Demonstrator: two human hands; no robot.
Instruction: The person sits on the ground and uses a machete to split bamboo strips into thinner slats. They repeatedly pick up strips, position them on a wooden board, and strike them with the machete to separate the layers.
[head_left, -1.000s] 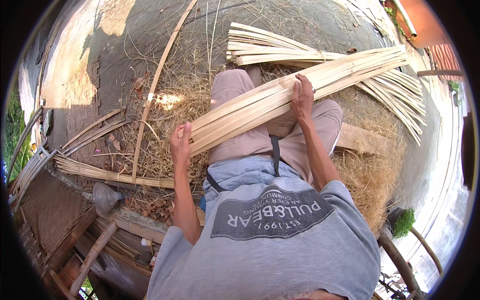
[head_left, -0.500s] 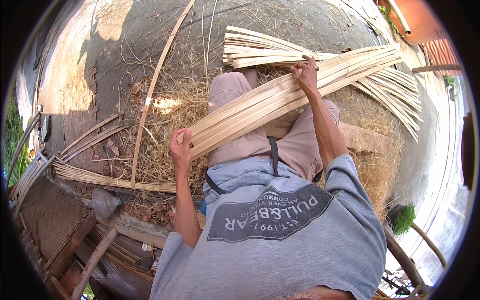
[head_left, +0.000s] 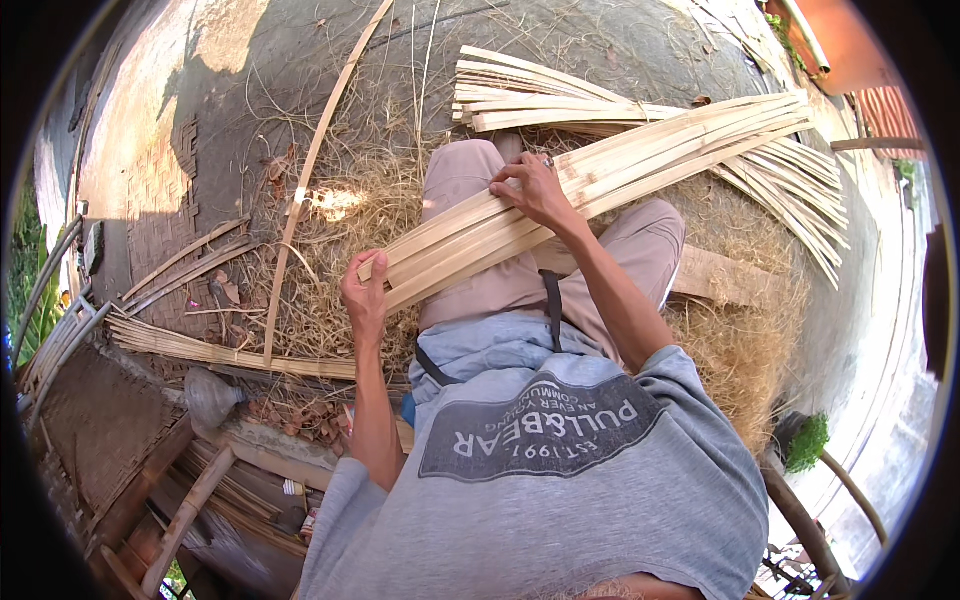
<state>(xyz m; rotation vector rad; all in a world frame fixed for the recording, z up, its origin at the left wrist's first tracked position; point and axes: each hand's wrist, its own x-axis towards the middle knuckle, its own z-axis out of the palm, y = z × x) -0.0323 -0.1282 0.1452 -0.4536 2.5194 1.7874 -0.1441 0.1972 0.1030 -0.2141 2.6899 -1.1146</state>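
Observation:
Long flat pale bamboo strips (head_left: 610,165) lie side by side across my lap, running from lower left to upper right. My left hand (head_left: 366,295) closes on their near left end, thumb on top and fingers behind the edge. Around the middle of the length, my right hand (head_left: 538,192) grips the strips from above with bent fingers; a ring shows on one finger. Beneath the far right end, a second bundle of bamboo strips (head_left: 545,100) lies crosswise, narrow at its middle and fanned at both ends.
Curly bamboo shavings (head_left: 350,215) cover the ground around my legs. One long bamboo strip (head_left: 312,165) stretches away on the left. More strips (head_left: 230,360) lie near my left elbow, beside a clear plastic bottle (head_left: 210,400). A wooden board (head_left: 730,275) extends right from under my legs.
My right hand has slid left along the strips, from past the middle toward my left hand. My left hand stays at the near end, and the strips have barely shifted.

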